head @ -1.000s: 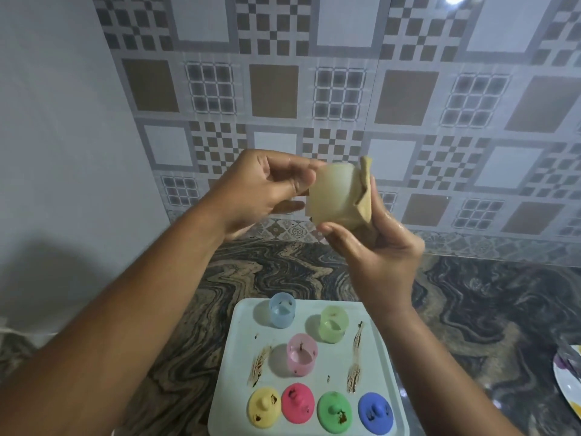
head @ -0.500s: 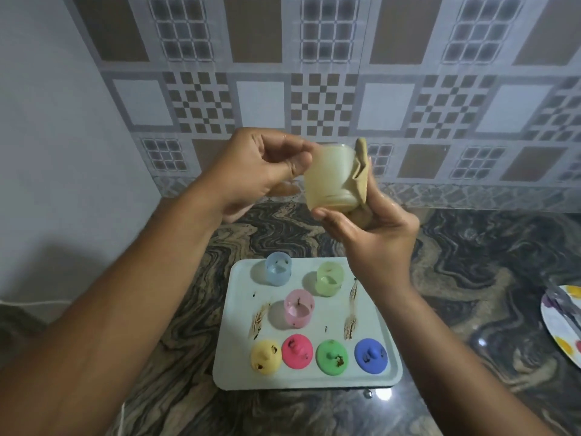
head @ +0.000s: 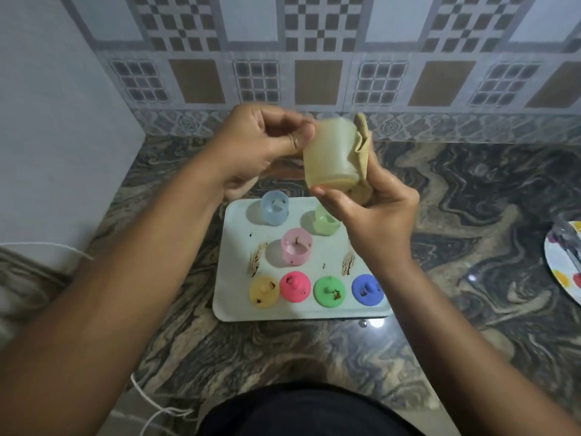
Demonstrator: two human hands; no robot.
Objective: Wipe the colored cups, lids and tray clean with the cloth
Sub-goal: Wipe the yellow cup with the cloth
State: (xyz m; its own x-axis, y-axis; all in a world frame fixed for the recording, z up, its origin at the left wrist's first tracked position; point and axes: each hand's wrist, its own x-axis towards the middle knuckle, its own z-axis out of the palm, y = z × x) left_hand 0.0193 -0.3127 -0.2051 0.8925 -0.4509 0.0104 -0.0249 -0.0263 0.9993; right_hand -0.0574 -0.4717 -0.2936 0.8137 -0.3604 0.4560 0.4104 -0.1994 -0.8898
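Note:
I hold a pale yellow cup [head: 330,155] in the air above the tray's far edge. My left hand [head: 261,146] pinches its left side. My right hand [head: 374,206] grips a tan cloth [head: 363,136] that wraps the cup's right side and base. On the white tray [head: 333,250] stand a blue cup [head: 274,207], a green cup [head: 325,221] and a pink cup [head: 296,246]. In a row at the tray's near edge lie a yellow lid [head: 263,291], a pink lid [head: 295,286], a green lid [head: 330,291] and a blue lid [head: 367,289], all with brown specks. Brown smears mark the tray.
The tray sits on a dark marbled counter [head: 471,247] against a tiled wall. A patterned plate [head: 564,262] with a utensil lies at the right edge. A white cord [head: 147,407] trails over the counter's near left side. A plain wall [head: 56,136] closes the left.
The view has tilted down, so the tray sits higher in frame and my torso shows. Both hands still hold the yellow cup and cloth, which turned slightly.

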